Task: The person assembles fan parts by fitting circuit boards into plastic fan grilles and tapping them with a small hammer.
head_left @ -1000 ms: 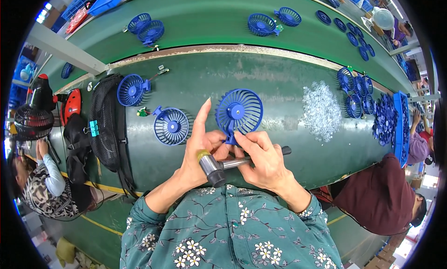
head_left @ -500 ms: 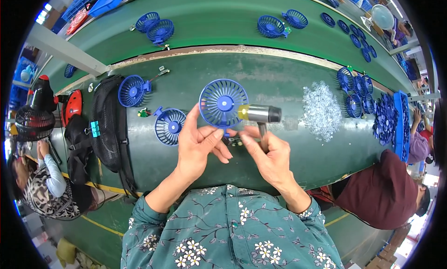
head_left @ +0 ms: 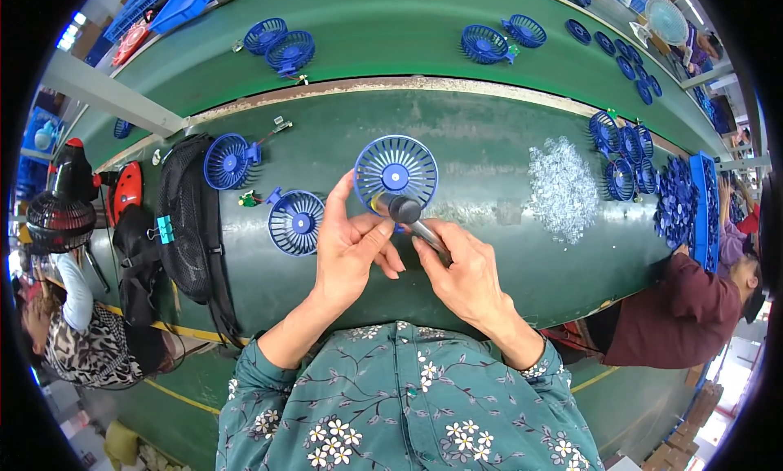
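Observation:
My left hand is closed on the lower left edge of a round blue fan cage, its slatted face and pale centre turned up. In my right hand is a small mallet, gripped by its metal handle. The mallet's dark-ended head lies over the cage's lower rim, near my left fingertips, and covers part of it. Whether head and cage touch, I cannot tell. Left of my left hand lies another blue fan cage, with a third cage farther off.
A pile of small clear parts lies to the right. Beyond it are stacked blue cages, blue pieces and a blue bin. A black backpack lies left. More cages sit on the green conveyor belt. Co-workers sit at both sides.
The mallet has swung left and down, from beside the cage to over its lower rim. Cages on the belt have shifted slightly right. The co-worker at right now reaches toward the blue pieces.

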